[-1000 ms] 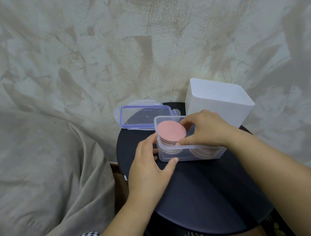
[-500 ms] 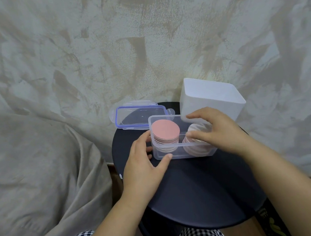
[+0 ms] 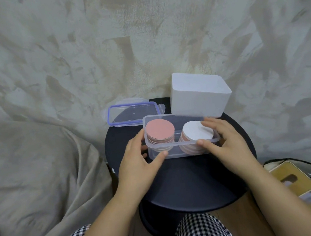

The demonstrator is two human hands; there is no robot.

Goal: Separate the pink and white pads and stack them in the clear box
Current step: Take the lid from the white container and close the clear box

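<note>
The clear box (image 3: 177,151) is placed on the round dark table (image 3: 185,183), toward 12 o'clock of its top. Inside it, a pink-topped stack (image 3: 159,130) is seen at the 9 o'clock end and a white-topped stack (image 3: 195,133) at the 3 o'clock end. The 9 o'clock end is gripped by the left hand (image 3: 137,163), fingers curled together on the end wall and thumb pressed on the front wall. The 3 o'clock end is held by the right hand (image 3: 227,144), thumb on the front rim, fingers a little apart and laid over the rim and the top white pad.

Both stacks rise above the rim. If the box is tilted or pulled quickly, the top pads could be slid off. Pinkish edges seem to be visible under the white top, so some mixing may be left.

Little room is given behind: the blue-edged lid (image 3: 132,114) lies at 11 o'clock, partly over the table edge, and the white container (image 3: 197,100) is just beside the box at 1 o'clock. Open table is found only toward 6 o'clock.
</note>
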